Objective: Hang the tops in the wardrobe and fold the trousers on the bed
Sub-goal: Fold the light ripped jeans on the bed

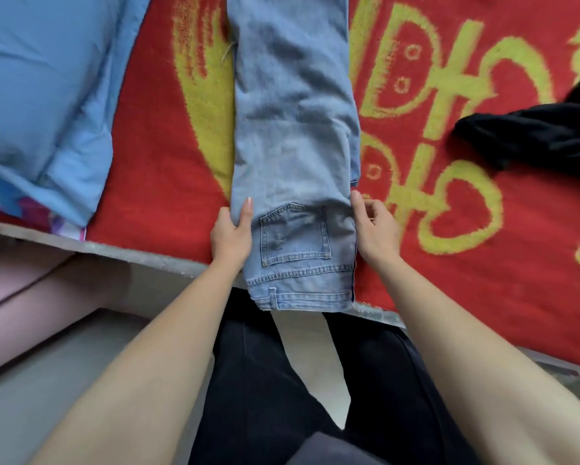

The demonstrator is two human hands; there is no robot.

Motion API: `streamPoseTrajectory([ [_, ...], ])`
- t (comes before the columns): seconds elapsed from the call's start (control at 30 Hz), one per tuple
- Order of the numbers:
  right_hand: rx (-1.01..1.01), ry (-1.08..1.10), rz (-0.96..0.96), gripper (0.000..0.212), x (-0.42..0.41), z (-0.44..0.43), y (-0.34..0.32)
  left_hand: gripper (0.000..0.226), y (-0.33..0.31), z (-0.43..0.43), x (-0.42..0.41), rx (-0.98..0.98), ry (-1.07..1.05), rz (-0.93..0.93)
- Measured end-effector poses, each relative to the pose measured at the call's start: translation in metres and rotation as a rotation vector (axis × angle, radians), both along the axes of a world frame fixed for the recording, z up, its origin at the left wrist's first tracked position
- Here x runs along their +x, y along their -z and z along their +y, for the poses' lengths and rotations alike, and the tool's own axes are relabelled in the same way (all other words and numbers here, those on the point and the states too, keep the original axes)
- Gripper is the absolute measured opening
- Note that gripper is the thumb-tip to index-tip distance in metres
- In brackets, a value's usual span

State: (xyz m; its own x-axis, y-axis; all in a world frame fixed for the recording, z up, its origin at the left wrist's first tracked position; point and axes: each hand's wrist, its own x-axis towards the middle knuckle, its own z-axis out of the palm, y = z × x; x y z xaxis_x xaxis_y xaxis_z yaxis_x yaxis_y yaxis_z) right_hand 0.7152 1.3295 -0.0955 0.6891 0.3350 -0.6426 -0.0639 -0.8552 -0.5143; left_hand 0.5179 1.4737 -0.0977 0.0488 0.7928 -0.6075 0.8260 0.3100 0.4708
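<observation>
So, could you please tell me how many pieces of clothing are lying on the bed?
2. The light blue jeans lie lengthwise in the middle of the red blanket; a black garment lies crumpled at the right edge of view. Others may lie out of frame.

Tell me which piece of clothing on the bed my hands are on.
The light blue jeans, laid flat on the red blanket, with the left hand and right hand at their side edges. The black garment lies crumpled to the right, untouched.

Bed [130,257] w/ red blanket [154,169]: jeans [292,129] at centre, blue pillow [40,88] left, black garment [533,135], maybe a top, right.
</observation>
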Motion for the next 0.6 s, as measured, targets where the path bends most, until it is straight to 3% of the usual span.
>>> streamPoseTrajectory([
  [0.07,-0.006,-0.056,0.005,0.051,-0.008,-0.011,0.000,0.055,-0.006,-0.023,-0.007,0.018,-0.084,-0.013],
  [0.23,-0.133,-0.149,-0.062,0.036,-0.021,-0.043,0.004,0.064,-0.006,-0.071,-0.028,-0.024,-0.042,0.077],
  [0.3,-0.194,-0.121,-0.030,0.049,-0.034,-0.051,0.005,0.065,0.002,-0.086,-0.042,-0.125,-0.112,0.028],
  [0.4,-0.309,-0.214,-0.023,0.077,-0.067,-0.070,0.007,0.092,0.011,-0.107,-0.058,-0.312,-0.054,0.091],
  [0.47,-0.305,-0.291,-0.023,0.082,-0.088,-0.081,0.007,0.078,0.014,-0.120,-0.068,-0.356,-0.035,0.029],
  [0.53,-0.271,-0.271,0.055,0.075,-0.099,-0.092,0.001,0.047,0.005,-0.132,-0.078,-0.332,-0.109,-0.120],
  [0.6,-0.198,-0.178,0.127,0.061,-0.105,-0.100,-0.014,0.034,-0.012,-0.138,-0.085,-0.339,-0.201,-0.260],
])
